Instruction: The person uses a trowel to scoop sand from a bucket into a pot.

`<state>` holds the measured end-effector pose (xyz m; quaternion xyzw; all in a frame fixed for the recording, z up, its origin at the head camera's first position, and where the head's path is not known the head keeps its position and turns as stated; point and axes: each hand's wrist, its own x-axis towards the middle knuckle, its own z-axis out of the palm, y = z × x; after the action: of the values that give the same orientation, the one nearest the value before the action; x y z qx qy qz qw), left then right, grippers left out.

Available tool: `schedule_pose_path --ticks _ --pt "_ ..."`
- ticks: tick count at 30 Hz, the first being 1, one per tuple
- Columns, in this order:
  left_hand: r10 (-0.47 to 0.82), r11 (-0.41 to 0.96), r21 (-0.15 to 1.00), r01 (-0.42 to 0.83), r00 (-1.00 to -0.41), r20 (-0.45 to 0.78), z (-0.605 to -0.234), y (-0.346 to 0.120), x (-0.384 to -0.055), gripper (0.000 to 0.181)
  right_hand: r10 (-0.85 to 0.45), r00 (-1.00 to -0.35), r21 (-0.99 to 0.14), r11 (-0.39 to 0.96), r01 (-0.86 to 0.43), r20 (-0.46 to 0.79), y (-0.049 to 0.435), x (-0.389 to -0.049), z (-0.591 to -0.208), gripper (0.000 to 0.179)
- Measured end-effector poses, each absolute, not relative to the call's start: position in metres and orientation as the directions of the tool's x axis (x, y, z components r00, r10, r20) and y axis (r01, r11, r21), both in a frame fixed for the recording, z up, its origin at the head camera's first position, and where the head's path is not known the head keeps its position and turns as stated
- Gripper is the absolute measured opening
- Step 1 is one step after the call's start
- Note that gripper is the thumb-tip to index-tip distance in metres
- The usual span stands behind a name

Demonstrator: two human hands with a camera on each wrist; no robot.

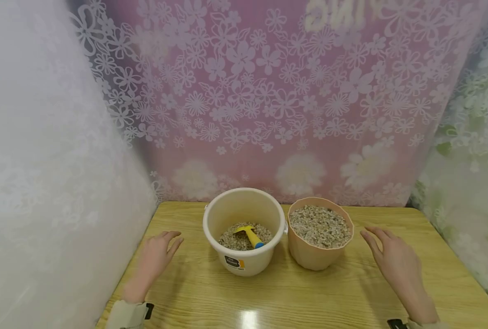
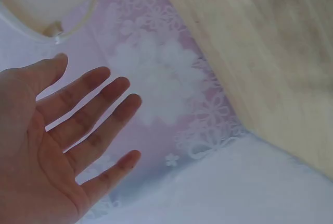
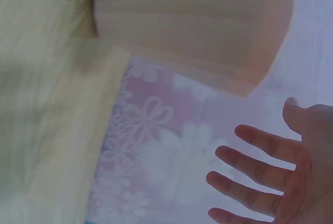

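Observation:
A cream bucket [image 1: 244,262] stands on the table with gravel [image 1: 231,240] low inside it. On that gravel lies a small yellow tool with a blue handle end [image 1: 252,236]; its head is partly buried, so its kind is unclear. To the bucket's right stands a peach pot [image 1: 314,256], filled near its rim with gravel [image 1: 319,226]. My left hand [image 1: 155,256] hovers left of the bucket, apart from it, fingers spread in the left wrist view. Right of the pot, my right hand [image 1: 396,262] is held with fingers extended, touching nothing.
The wooden table [image 1: 301,297] carries both containers near its back edge. Behind it hangs a pink floral curtain [image 1: 268,114]. A pale cloth wall [image 1: 63,183] borders the left side, and a floral cloth [image 1: 474,183] borders the right.

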<state>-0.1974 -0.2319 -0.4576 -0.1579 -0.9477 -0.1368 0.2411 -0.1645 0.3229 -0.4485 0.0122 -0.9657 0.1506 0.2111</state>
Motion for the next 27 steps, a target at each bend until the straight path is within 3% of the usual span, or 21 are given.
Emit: schedule_pose_path --ticks 8,16,23,27 --pt "0.275 0.910 0.105 0.402 -0.773 0.572 -0.412 -0.214 -0.205 0.027 -0.044 -0.835 -0.218 0.957 -0.194 0.548 0.290 -0.171 -0.413 0.040" --pt "0.434 0.846 0.020 0.533 -0.709 0.555 -0.376 -0.159 -0.211 0.030 -0.157 -0.791 -0.220 0.912 -0.346 0.592 0.237 -0.189 -0.400 0.046" --pt "0.589 0.770 -0.033 0.637 -0.691 0.419 -0.379 -0.117 -0.224 0.028 -0.307 -0.686 -0.146 0.843 -0.517 0.659 0.200 -0.210 -0.411 0.054" --pt "0.671 0.725 -0.051 0.687 -0.688 0.275 -0.384 -0.098 -0.228 0.029 -0.362 -0.695 -0.122 0.831 -0.543 0.621 0.183 -0.216 -0.416 0.058"
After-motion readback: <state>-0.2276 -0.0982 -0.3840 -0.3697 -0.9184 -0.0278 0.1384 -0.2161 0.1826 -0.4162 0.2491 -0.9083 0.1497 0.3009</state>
